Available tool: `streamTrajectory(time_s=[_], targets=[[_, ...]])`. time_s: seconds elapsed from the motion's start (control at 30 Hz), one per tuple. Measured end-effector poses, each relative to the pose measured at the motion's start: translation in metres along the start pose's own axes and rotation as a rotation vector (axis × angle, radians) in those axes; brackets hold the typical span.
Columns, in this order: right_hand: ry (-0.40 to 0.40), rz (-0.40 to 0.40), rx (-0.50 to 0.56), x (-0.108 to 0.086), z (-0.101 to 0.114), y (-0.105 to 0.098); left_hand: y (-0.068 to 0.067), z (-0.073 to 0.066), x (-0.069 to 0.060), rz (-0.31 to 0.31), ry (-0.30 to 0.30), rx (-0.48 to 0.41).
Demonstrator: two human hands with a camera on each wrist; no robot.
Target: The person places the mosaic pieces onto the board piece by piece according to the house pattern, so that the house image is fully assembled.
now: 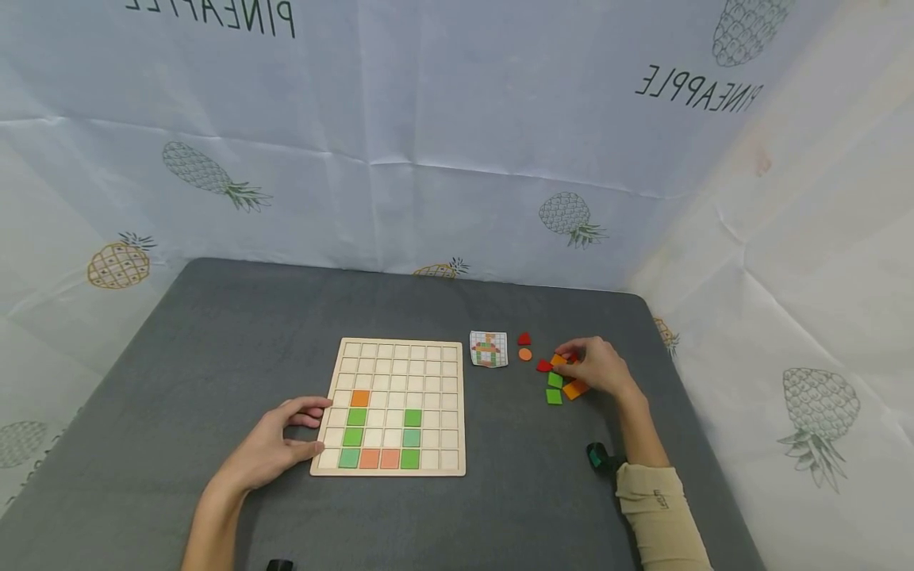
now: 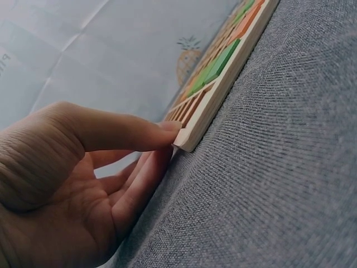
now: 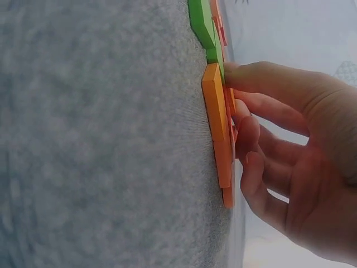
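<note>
A square wooden grid board (image 1: 446,388) lies on the grey table. Green, orange and salmon tiles sit in some of its squares; one green tile (image 2: 223,58) shows near the board's corner in the left wrist view. My left hand (image 1: 267,444) rests against the board's left edge, thumb near the lower corner and fingers loosely bent farther up. At the right, my right hand (image 1: 598,366) is over a small heap of pieces. An orange tile (image 1: 558,360) lies between its thumb and fingertips. Close by are green tiles (image 1: 554,396), another orange tile (image 1: 575,388) and a red piece (image 1: 545,365).
A small pattern card (image 1: 489,350) with a coloured grid picture lies right of the board. Beyond it are a red piece (image 1: 524,339) and an orange round piece (image 1: 525,354). White pineapple-print cloth (image 1: 457,159) hangs behind the table (image 1: 528,492).
</note>
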State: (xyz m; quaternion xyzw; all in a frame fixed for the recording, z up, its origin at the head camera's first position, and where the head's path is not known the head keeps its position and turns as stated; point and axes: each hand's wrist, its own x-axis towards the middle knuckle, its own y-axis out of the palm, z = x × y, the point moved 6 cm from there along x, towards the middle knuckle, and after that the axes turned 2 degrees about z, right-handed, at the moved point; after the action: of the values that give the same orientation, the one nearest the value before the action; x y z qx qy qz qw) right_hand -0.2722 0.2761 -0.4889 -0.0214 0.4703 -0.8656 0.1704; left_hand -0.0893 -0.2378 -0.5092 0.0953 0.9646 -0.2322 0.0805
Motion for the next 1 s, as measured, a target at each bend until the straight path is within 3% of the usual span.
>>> streamTrajectory(time_s=[0.27, 1.0], targets=[[-0.026, -0.021, 0.012, -0.001, 0.015, -0.002, 0.001, 0.000, 0.000, 0.005, -0.008, 0.001], [-0.310, -0.070, 0.090, 0.007, 0.119, 0.016, 0.001, 0.002, 0.001, 0.000, -0.011, 0.013]])
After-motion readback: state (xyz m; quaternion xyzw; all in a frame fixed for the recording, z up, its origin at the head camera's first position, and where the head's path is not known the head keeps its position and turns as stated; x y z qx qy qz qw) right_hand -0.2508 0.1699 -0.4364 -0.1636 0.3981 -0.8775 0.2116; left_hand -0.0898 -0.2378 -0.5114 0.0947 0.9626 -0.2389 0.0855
